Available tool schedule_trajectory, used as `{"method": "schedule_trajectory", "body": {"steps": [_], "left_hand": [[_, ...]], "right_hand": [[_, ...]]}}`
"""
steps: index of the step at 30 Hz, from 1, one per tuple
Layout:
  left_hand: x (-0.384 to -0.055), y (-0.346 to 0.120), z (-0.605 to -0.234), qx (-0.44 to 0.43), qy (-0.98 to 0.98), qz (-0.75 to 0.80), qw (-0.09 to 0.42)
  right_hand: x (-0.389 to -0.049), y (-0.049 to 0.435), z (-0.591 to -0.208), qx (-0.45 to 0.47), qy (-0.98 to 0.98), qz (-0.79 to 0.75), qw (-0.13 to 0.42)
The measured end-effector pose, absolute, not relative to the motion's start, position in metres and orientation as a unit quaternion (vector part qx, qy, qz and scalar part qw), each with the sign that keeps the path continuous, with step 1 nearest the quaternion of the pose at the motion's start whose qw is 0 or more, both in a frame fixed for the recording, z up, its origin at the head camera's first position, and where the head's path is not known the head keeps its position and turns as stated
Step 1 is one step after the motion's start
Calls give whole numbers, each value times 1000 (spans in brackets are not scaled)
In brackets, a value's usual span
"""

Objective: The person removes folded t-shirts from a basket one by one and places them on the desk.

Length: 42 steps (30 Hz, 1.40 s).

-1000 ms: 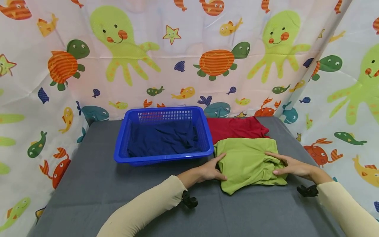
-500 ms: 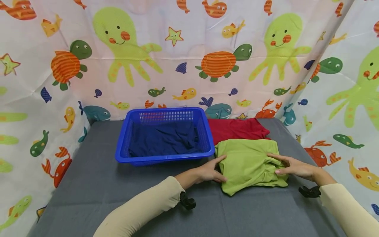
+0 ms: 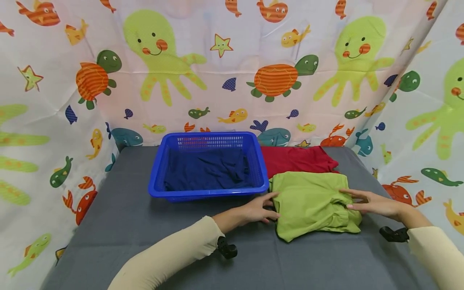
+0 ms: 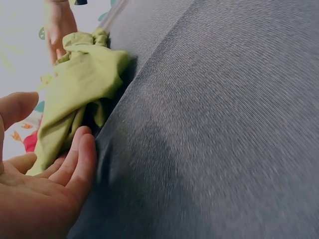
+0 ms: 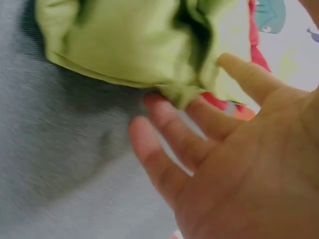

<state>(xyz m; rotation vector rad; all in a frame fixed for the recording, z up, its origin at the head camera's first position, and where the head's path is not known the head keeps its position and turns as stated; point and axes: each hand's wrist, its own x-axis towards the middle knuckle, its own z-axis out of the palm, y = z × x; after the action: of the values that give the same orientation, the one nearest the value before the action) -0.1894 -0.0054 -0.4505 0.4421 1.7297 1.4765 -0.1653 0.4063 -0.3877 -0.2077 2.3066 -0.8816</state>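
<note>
A folded lime-green garment (image 3: 308,205) lies on the grey-covered table, a little rumpled at its right side; its exact kind cannot be told. At its left edge is my left hand (image 3: 255,208), fingers loosely extended and fingertips close to the fabric. My right hand (image 3: 380,206) is at the right edge, thumb and forefinger spread over the fabric's border. In the right wrist view, the fingers (image 5: 169,124) reach to the edge of the green cloth without curling round it. Neither hand grips anything. Any light contact is hard to make out.
A blue plastic basket (image 3: 156,177) with a folded navy cloth (image 3: 206,169) inside stands left of the green garment. Behind the garment lies a red cloth (image 3: 297,158), partly covered. A curtain (image 3: 239,24) printed with sea animals encloses the table (image 3: 119,241) at the back and sides.
Both hands have drawn slightly outward from the green garment, left hand leftward and right hand rightward. The garment stays put on the table, while the head view has shifted a little.
</note>
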Motion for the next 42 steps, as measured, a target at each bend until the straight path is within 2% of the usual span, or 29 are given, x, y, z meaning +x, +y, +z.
{"method": "schedule_trajectory", "body": {"steps": [9,18,30,42], "left_hand": [[-183,-36,-436,193,709,566,374],[-178,-82,-412,227,713,564,350],[-184,-144,-385,219,723,563,333],[-206,-187,-352,182,771,544,278]], "right_hand": [[-169,396,-355,-92,923,-270,257],[-176,334,-336,-162,929,-284,175],[-191,250,-331,-230,894,-341,177],[-220,192,-330,-260,872,-373,182]]}}
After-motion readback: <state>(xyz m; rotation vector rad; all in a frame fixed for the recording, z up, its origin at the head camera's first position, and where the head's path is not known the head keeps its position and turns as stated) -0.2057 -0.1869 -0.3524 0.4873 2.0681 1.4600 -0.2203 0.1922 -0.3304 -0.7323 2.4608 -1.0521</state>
